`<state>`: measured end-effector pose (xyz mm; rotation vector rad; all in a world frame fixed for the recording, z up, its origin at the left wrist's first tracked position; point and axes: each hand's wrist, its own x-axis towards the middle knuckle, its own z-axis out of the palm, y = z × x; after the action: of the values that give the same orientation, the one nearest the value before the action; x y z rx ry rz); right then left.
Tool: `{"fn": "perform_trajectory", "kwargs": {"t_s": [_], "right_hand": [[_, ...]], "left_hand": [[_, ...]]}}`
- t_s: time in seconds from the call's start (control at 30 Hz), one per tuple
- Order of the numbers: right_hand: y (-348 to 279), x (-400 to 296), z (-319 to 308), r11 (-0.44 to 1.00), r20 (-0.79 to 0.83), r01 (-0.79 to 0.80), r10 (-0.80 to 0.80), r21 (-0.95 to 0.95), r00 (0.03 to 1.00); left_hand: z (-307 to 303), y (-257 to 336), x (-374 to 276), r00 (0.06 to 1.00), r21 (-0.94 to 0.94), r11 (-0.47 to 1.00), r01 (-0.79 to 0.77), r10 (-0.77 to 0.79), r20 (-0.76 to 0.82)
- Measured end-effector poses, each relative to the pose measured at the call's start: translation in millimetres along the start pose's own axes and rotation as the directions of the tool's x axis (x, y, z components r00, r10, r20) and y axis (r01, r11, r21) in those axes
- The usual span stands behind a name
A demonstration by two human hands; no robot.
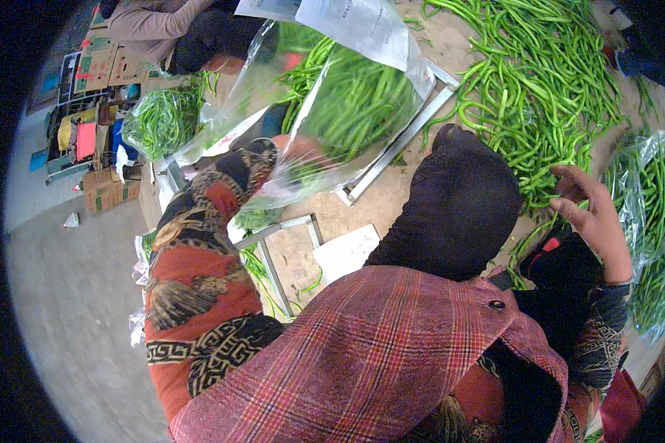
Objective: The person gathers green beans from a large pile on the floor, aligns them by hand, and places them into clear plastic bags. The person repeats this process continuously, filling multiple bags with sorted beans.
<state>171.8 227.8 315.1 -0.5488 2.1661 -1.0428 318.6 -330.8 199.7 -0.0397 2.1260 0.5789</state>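
Observation:
My left hand point(306, 150), blurred, is at the lower side of a clear plastic bag point(360, 105) filled with long, thin green vegetables that look like chili peppers. Plastic film covers part of this hand, so its fingers are hidden. The bag leans over a metal frame point(401, 138), and printed sheeting point(360, 33) spans its upper part. On the right, my right hand point(592, 213) has thumb and fingers apart at the lower edge of a large heap of loose green peppers point(543, 83). No item is visible in its grasp.
A second metal frame point(269, 266) and a white sheet point(348, 246) lie on the table. Filled bags stand at the right point(651, 221) and the upper left point(163, 113). Another person's sleeve point(155, 27) shows across the table. Cardboard boxes point(111, 188) are stacked farther left.

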Motion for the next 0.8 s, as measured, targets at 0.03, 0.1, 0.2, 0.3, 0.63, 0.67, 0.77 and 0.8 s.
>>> {"fn": "perform_trajectory", "kwargs": {"t_s": [0.03, 0.1, 0.2, 0.3, 0.63, 0.67, 0.77, 0.8], "right_hand": [[0, 0, 1, 1.0, -0.008, -0.007, 0.007, 0.001, 1.0], [-3, -3, 0, 1.0, -0.034, -0.008, 0.007, -0.011, 0.999], [-6, -1, -1, 1.0, -0.008, 0.007, -0.007, -0.013, 1.0], [-4, 3, 2, 0.998, 0.007, -0.019, 0.02, -0.063, 1.0], [1, -8, 1, 0.985, -0.064, -0.003, -0.008, -0.174, 0.998], [6, -5, 2, 0.981, -0.044, 0.02, -0.029, -0.195, 0.999], [10, -5, 2, 0.964, -0.063, 0.059, -0.078, -0.26, 0.995], [5, -6, 0, 0.973, -0.057, 0.036, -0.051, -0.227, 0.997]], "left_hand": [[-4, 11, 0, 0.993, 0.043, 0.996, 0.074, -0.069, -0.101], [-12, 35, 10, 0.971, -0.005, 0.996, 0.094, -0.092, -0.222], [-11, 40, 29, 0.97, -0.123, 0.988, 0.09, -0.115, -0.212], [5, 33, 44, 0.985, -0.07, 0.988, 0.138, -0.144, -0.091], [19, 98, 4, 0.997, -0.015, 0.997, -0.079, 0.079, -0.005], [6, 97, 16, 0.966, 0.063, 0.996, 0.067, -0.08, 0.247], [20, 83, 25, 0.957, -0.004, 1.0, -0.011, 0.012, 0.29], [26, 77, 29, 0.964, -0.031, 0.997, -0.065, 0.07, 0.255]]}}
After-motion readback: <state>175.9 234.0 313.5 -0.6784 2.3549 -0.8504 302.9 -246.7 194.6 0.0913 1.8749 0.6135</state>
